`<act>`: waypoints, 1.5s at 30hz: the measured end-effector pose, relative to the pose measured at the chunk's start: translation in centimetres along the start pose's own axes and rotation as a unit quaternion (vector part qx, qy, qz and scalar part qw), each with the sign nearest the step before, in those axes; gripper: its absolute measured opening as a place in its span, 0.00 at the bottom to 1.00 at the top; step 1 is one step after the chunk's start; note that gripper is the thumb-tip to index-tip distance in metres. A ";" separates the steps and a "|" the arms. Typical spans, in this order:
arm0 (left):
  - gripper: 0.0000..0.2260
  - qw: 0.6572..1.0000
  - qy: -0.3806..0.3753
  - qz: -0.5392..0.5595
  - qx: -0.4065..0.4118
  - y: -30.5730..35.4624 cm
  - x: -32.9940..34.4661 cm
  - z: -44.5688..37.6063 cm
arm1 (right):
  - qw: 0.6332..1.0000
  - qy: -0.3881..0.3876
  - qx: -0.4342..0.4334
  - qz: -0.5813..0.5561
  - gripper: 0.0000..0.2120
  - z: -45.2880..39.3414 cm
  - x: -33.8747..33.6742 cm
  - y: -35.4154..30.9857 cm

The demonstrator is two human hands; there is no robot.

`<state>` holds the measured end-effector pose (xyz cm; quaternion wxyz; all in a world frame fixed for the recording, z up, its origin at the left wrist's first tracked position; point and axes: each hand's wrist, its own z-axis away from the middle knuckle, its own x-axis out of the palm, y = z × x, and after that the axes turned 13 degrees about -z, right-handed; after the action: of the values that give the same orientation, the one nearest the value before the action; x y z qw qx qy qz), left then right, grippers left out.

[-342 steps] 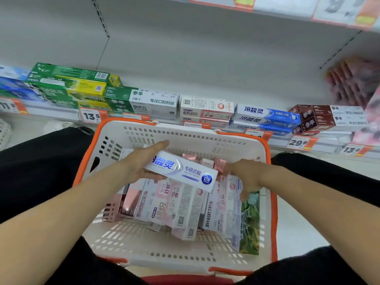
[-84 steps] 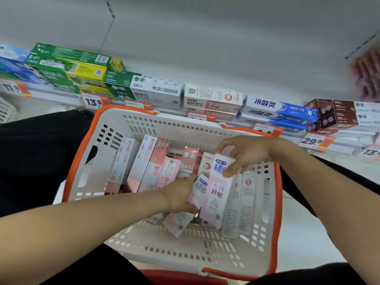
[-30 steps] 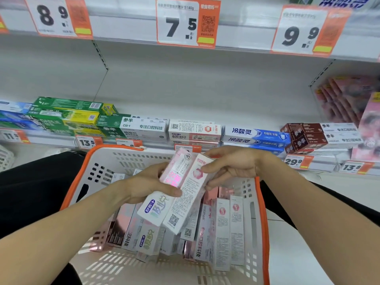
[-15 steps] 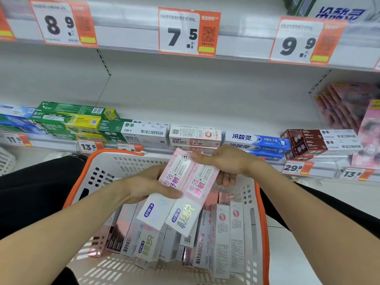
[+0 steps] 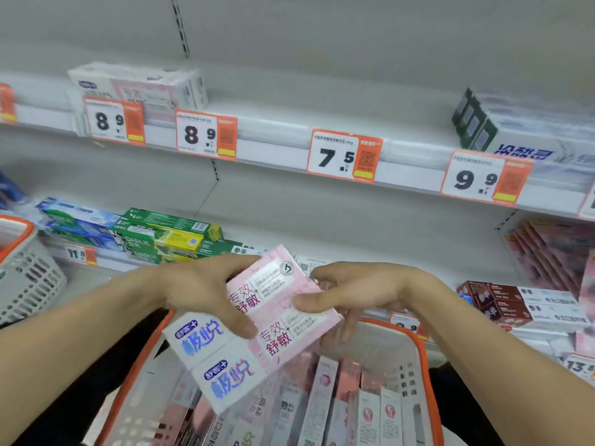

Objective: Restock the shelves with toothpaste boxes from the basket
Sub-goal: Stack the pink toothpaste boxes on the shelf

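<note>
a shop: price tags point(image 5: 344, 156) along stocked shelves point(image 5: 273, 149).

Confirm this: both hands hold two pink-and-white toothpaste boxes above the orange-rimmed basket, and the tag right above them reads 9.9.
Wrong tag. In the head view, the price tag above the two pink-and-white boxes, held by left hand and right hand over the basket, reads 7.5.

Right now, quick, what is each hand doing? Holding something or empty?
Left hand: grips the two pink-and-white toothpaste boxes, held side by side above the basket.
Right hand: pinches the far end of the same boxes.
</note>
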<state>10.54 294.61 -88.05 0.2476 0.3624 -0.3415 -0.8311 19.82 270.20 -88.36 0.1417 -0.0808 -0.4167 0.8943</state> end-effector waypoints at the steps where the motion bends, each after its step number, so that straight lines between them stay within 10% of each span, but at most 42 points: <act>1: 0.25 1.000 0.008 -0.017 0.007 0.5 -1.4 1.1 | 0.999 0.028 -0.034 0.024 0.29 0.1 0.2 -1.3; 10: 0.36 0.966 0.226 0.114 0.056 1.3 -8.9 7.0 | 0.944 0.185 -0.251 0.111 0.22 3.5 -0.7 -12.6; 13: 0.40 0.883 0.360 0.288 0.087 -0.3 -10.3 7.4 | 0.911 0.266 -0.288 0.128 0.24 5.1 -2.2 -15.4; 16: 0.12 0.776 0.421 0.453 0.123 -0.9 -11.4 8.0 | 0.885 0.313 -0.342 0.034 0.20 4.7 -3.7 -18.3; 19: 0.10 0.729 0.464 0.488 0.125 -1.7 -12.5 7.9 | 0.863 0.319 -0.378 -0.101 0.21 1.3 -4.3 -21.9; 26: 0.21 0.708 0.546 0.440 0.083 -3.4 -14.7 5.9 | 0.817 0.403 -0.389 -0.135 0.24 -12.0 -7.3 -31.5; 37: 0.15 0.724 0.570 0.385 0.053 -3.8 -16.3 5.4 | 0.925 0.296 -0.236 -0.008 0.17 -17.9 -10.9 -32.1; 45: 0.12 0.708 0.590 0.385 0.052 -3.4 -16.8 6.0 | 0.933 0.290 -0.209 0.049 0.16 -17.7 -10.6 -31.7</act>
<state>15.69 310.20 -80.27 0.6775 0.6284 -0.2787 -0.2615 40.44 298.98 -75.07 0.1920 -0.3845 -0.5308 0.7305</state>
